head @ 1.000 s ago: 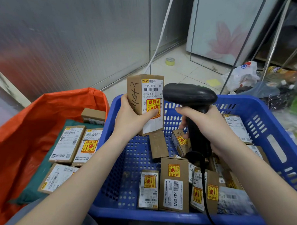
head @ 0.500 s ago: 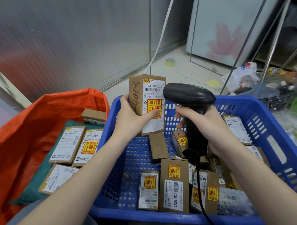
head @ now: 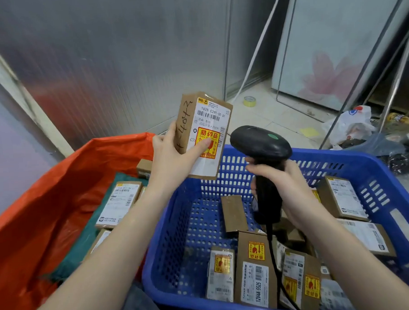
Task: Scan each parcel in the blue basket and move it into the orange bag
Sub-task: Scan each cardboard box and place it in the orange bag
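My left hand (head: pixel 173 156) grips a brown cardboard parcel (head: pixel 205 122) upright above the far left rim of the blue basket (head: pixel 340 166), its white label and yellow fragile sticker facing me. My right hand (head: pixel 287 191) holds a black barcode scanner (head: pixel 260 144) by its handle, just right of the parcel, its head pointing away from me. Several labelled parcels (head: pixel 253 270) lie in the basket's near and right parts. The orange bag (head: pixel 48 201) stands open to the left, with several parcels (head: pixel 117 203) lying inside on a green sheet.
The scanner's black cable (head: pixel 277 264) hangs down over the basket's parcels. A frosted panel wall stands behind. On the tiled floor are a yellow tape roll (head: pixel 249 101), metal poles and a white plastic bag (head: pixel 352 125) with clutter at the far right.
My left hand has lifted the parcel higher and tilted it slightly to the left. The scanner stays beside it, nearly still.
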